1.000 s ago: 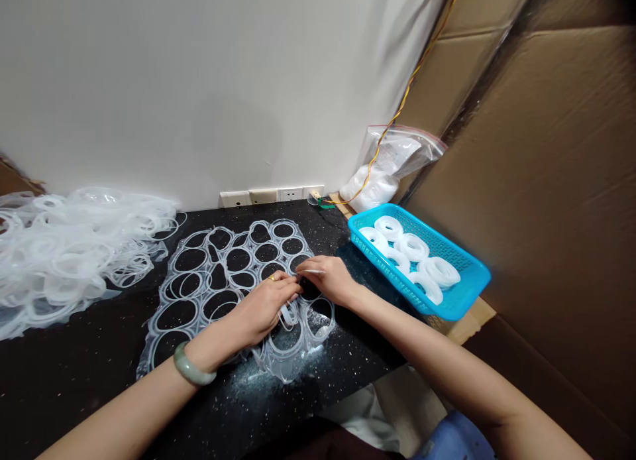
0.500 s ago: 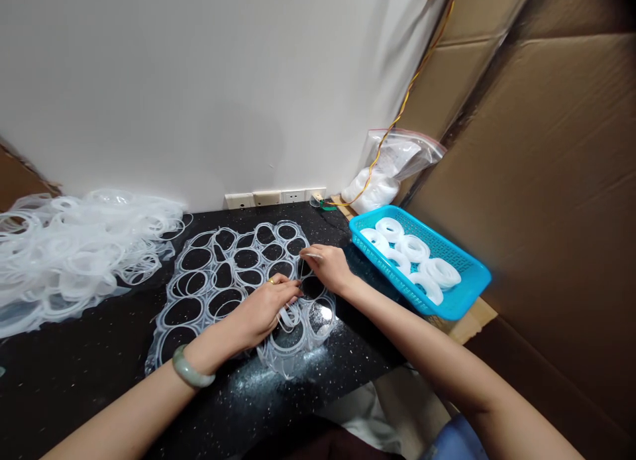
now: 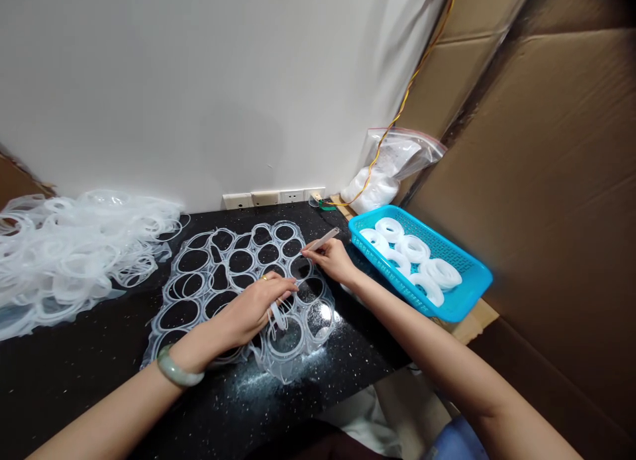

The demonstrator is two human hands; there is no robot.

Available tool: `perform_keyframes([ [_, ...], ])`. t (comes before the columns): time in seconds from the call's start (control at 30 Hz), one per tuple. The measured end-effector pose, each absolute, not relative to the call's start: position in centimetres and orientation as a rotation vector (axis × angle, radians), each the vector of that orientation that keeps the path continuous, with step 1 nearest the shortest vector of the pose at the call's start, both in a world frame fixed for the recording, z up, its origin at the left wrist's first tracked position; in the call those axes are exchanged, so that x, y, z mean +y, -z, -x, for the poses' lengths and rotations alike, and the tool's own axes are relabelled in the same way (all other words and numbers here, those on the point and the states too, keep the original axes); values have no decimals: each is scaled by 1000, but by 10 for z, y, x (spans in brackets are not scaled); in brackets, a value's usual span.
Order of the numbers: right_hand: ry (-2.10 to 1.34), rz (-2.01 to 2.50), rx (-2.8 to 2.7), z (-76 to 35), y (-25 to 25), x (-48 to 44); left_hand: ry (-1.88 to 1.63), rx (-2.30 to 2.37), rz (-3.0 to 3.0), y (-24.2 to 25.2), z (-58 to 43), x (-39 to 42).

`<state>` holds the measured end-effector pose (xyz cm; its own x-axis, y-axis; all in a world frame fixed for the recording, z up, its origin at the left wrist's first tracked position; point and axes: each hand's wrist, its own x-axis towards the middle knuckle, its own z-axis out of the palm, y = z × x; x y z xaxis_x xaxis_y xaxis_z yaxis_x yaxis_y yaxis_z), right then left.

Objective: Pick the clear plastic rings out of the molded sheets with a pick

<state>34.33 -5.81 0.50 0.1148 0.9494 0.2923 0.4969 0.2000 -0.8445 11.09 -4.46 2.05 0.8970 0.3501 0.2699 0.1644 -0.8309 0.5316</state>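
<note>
A translucent sheet of joined rings (image 3: 242, 262) lies flat on the black speckled table (image 3: 348, 374). Over its right part is my left hand (image 3: 263, 304), a ring on one finger, closed on several thin translucent rings (image 3: 279, 316) that dangle below the fingers. My right hand (image 3: 332, 256), at the sheet's right edge, pinches a slim translucent stick (image 3: 325, 237) that slants up to the right. The stick's lower tip is close to a ring opening; I cannot tell whether it touches the sheet.
A blue basket (image 3: 470, 291) with several bundles of white rings (image 3: 413, 248) stands at the right. On the left sits a heap of translucent ring sheets (image 3: 79, 248). Behind are wall sockets (image 3: 265, 198), a yellow cable (image 3: 405, 102) and a plastic bag (image 3: 372, 188); cardboard (image 3: 546, 181) rises at the right.
My left hand has moved slightly left with the loose rings. My right hand has turned, and the stick now points up and right, showing more of its length. The sheet has shifted slightly.
</note>
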Motion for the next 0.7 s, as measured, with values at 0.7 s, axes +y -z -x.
perform_keyframes([
  [0.7, -797, 1336, -1509, -338, 18, -23, -515, 370, -2747, -11, -122, -5],
])
